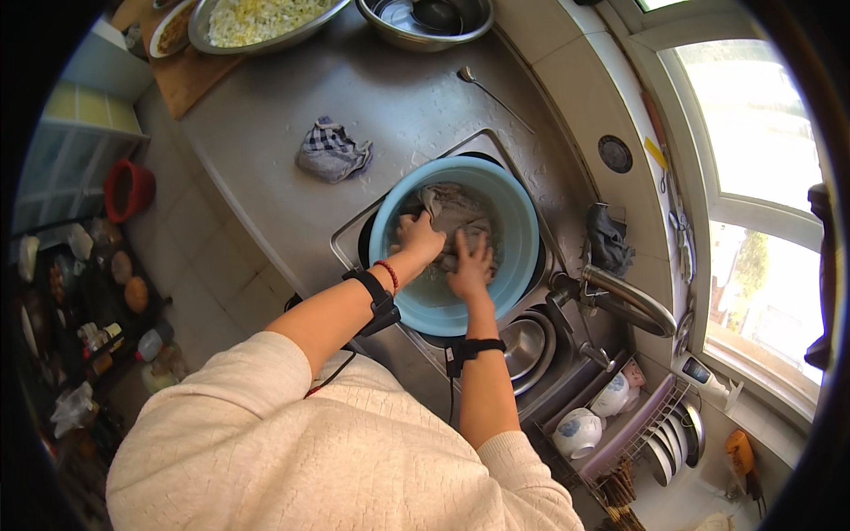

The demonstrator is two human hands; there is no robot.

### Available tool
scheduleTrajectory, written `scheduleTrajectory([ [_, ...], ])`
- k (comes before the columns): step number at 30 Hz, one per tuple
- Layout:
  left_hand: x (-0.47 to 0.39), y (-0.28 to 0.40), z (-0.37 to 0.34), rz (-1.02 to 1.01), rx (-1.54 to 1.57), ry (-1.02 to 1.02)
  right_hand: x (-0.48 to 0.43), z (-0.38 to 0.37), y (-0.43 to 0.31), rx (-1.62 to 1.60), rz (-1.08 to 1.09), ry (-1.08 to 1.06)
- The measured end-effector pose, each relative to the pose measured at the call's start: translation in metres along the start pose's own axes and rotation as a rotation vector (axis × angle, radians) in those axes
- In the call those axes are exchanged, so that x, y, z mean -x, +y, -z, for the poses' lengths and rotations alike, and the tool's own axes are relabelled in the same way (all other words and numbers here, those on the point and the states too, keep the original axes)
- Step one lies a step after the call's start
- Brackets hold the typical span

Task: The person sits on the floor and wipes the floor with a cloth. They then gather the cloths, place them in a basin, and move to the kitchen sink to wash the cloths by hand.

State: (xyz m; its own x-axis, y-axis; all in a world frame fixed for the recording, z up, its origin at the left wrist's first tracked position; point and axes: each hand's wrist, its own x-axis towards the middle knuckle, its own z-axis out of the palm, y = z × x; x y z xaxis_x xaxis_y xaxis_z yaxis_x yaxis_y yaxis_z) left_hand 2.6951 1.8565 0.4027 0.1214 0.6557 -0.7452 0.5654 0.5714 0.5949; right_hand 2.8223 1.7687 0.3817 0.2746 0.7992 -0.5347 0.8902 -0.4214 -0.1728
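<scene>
A light blue plastic basin (521,229) rests over the steel sink, with murky water and a grey-brown cloth (458,206) in it. My left hand (420,237) grips a bunched fold of the cloth at the basin's left side. My right hand (473,269), slightly blurred, lies over the cloth's lower right part with its fingers spread. Up and left of the basin, a checked blue-and-white cloth (332,151) lies crumpled on the steel counter (265,126).
A steel faucet (631,302) and a dark cloth (607,240) are at the right. Steel bowls (524,348) sit in the lower sink bay. A dish rack (634,425) holds bowls and plates. A spoon (495,99), a steel basin (428,41) and a food-filled bowl (265,46) stand beyond.
</scene>
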Motion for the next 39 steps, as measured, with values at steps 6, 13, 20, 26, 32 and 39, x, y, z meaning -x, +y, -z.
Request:
scheduleTrajectory([
  [6, -0.003, -0.015, -0.007, 0.149, -0.023, -0.098, -0.044, -0.037, 0.011, -0.256, -0.330, -0.005],
  [13, -0.013, -0.019, -0.011, 0.320, 0.596, -0.005, -0.039, -0.016, -0.018, -0.062, -0.233, -0.126],
  [20, -0.051, -0.046, -0.022, 0.251, 1.311, -0.472, -0.006, 0.064, -0.023, -1.052, 0.106, 0.067],
  [26, -0.027, 0.003, -0.040, 0.294, 1.433, -0.262, 0.055, 0.106, -0.024, -1.000, 0.467, 0.166],
  [32, 0.003, 0.029, -0.046, 0.387, 1.237, -0.272, 0.038, 0.075, -0.021, -0.805, 0.360, 0.433],
  [39, 0.015, 0.033, -0.054, 0.289, 1.156, -0.243, 0.005, 0.075, -0.020, -0.708, 0.023, 0.512],
])
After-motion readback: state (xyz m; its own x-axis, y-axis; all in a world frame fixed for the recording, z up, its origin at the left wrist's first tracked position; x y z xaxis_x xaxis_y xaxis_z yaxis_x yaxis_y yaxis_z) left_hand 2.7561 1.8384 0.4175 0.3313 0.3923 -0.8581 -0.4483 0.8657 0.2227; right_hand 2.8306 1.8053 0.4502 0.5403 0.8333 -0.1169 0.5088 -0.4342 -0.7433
